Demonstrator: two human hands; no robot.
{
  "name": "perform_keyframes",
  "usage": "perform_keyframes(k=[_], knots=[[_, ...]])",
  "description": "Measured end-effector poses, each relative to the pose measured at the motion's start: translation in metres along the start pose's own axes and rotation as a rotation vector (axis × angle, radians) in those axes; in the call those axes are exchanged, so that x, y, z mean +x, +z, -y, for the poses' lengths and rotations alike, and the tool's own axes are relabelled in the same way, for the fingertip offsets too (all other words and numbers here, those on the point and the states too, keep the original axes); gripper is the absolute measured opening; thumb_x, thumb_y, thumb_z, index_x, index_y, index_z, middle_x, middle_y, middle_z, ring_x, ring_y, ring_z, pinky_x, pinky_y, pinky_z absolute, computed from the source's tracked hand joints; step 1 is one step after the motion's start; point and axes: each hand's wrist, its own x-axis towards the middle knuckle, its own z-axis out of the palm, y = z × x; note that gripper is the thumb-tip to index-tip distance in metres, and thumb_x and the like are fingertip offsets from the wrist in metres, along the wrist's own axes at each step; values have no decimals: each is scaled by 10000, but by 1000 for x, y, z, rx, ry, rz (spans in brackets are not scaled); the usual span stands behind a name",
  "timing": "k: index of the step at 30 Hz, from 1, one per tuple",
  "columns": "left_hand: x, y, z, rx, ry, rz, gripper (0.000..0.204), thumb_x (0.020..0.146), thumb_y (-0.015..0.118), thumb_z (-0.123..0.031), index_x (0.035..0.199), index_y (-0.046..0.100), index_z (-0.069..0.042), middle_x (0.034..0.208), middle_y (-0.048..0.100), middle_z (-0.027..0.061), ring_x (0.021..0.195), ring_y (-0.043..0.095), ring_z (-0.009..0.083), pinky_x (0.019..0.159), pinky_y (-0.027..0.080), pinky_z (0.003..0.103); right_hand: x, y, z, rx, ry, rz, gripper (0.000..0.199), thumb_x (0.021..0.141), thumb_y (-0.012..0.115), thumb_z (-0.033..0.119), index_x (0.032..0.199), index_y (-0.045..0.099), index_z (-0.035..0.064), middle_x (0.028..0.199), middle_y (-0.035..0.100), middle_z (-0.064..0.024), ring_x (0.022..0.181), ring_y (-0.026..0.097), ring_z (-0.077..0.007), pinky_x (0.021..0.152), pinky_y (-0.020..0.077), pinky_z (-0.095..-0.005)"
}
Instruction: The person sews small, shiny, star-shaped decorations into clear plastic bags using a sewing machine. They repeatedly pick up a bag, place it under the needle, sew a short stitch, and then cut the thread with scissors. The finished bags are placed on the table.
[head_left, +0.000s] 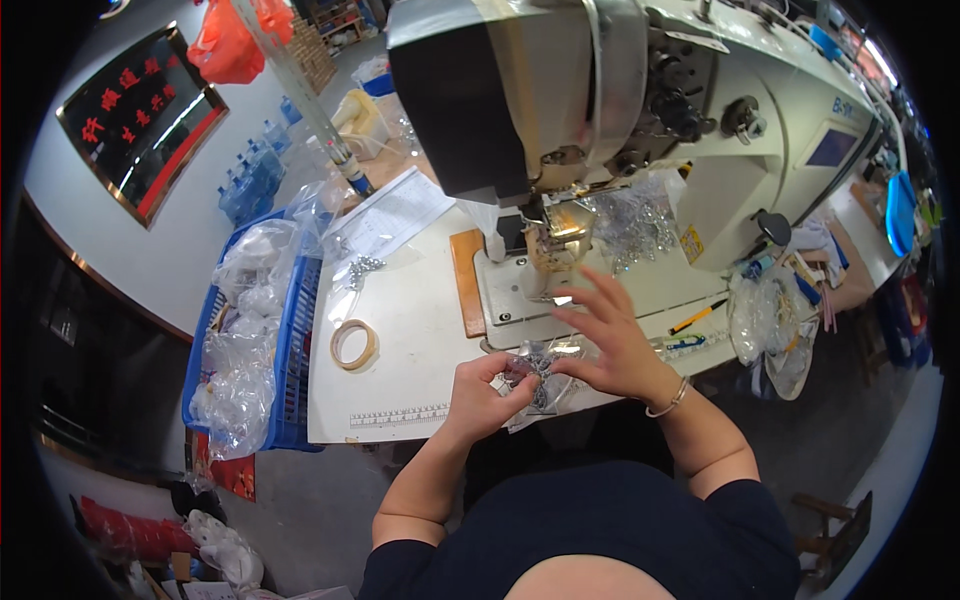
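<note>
At the front edge of the white table, my left hand (483,398) is closed, its thumb and fingertips pinching a small dark, silvery piece (541,391). Exactly what this piece is, I cannot make out. My right hand (612,345) is above and to the right of it, fingers spread, with the thumb tip at the piece's right side. Clear plastic and shiny bits lie around and under both hands. Just beyond them stands a sewing machine (640,90), its needle area (545,240) close to my right fingertips.
A tape roll (354,345), a ruler strip (400,416) and paper sheets (400,212) lie left on the table (400,380). A blue basket (295,350) of plastic bags stands beside it. Glittering pieces (640,225) lie behind the needle; an orange pen (698,317) lies right.
</note>
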Motion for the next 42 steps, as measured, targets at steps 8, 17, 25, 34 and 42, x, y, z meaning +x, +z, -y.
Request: perform_keyframes(k=[8, 17, 25, 34, 42], knots=[[6, 7, 11, 124, -103, -43, 155, 730, 689, -135, 756, 648, 13, 661, 641, 48, 650, 575, 70, 623, 458, 222, -12, 25, 1, 7, -44, -75, 185, 662, 764, 156, 834, 696, 164, 790, 583, 26, 954, 550, -188, 1038, 248, -481], [26, 8, 23, -37, 302, 8, 143, 737, 662, -86, 739, 534, -23, 982, 616, 105, 878, 562, 131, 775, 435, 251, -11, 30, -4, 367, 204, -87, 107, 677, 739, 81, 744, 656, 69, 749, 596, -39, 755, 572, -188, 775, 422, -323], [64, 1, 22, -855, -187, 385, 352, 723, 685, -29, 969, 435, -45, 975, 548, 91, 882, 548, 138, 735, 462, 260, 1, 28, -16, 729, 513, -287, 119, 745, 717, 79, 725, 631, -1, 744, 616, -48, 733, 562, -118, 687, 436, -253], [120, -10, -33, -657, -408, 356, 358, 755, 655, -56, 1049, 452, -34, 912, 525, 44, 791, 554, 110, 661, 481, 253, 30, 16, -36, 739, 556, -505, 142, 762, 698, 89, 698, 604, 4, 675, 594, -10, 626, 512, -47, 570, 415, -207], [163, -35, -54, -599, -555, 340, 175, 771, 608, -33, 937, 563, -69, 856, 602, 25, 715, 583, 124, 630, 473, 285, 75, 13, -50, 209, 360, -550, 123, 708, 706, 111, 651, 622, 41, 623, 568, -36, 654, 506, -147, 629, 397, -288]])
